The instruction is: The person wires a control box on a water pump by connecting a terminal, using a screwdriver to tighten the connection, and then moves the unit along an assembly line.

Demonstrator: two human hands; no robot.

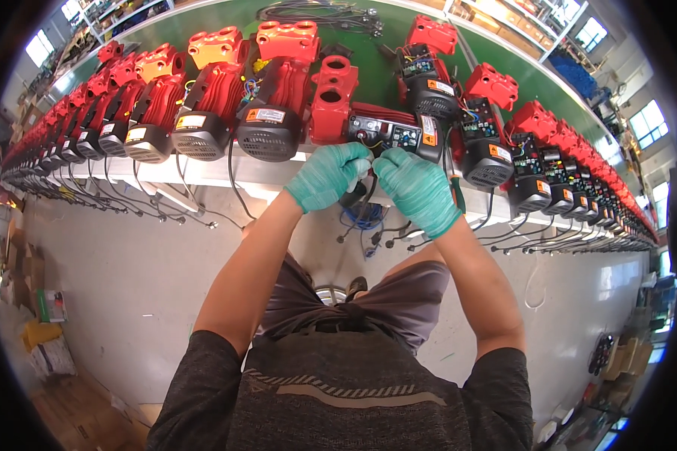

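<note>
Right in front of me a red pump with a black motor (406, 120) lies on its side at the bench's near edge, its wiring box uncovered and showing a circuit board and thin wires. My left hand (329, 177), in a green glove, is closed in a pinch at the box's near side. Close beside it, my right hand (417, 189), gloved alike, is closed too, fingertips almost meeting the left's. What they pinch is too small and hidden to name. A black cable (366, 197) hangs just below them. Against the right palm shows a dark handle with an orange part (458, 194).
Red pumps with closed black motors (274, 113) line the green bench (368, 56) to the left. Similar pumps with bare circuit boards (485, 139) stretch right. Power cords dangle off the front edge. A bundle of cables (327, 15) lies behind; a blue cable coil (365, 216) is below.
</note>
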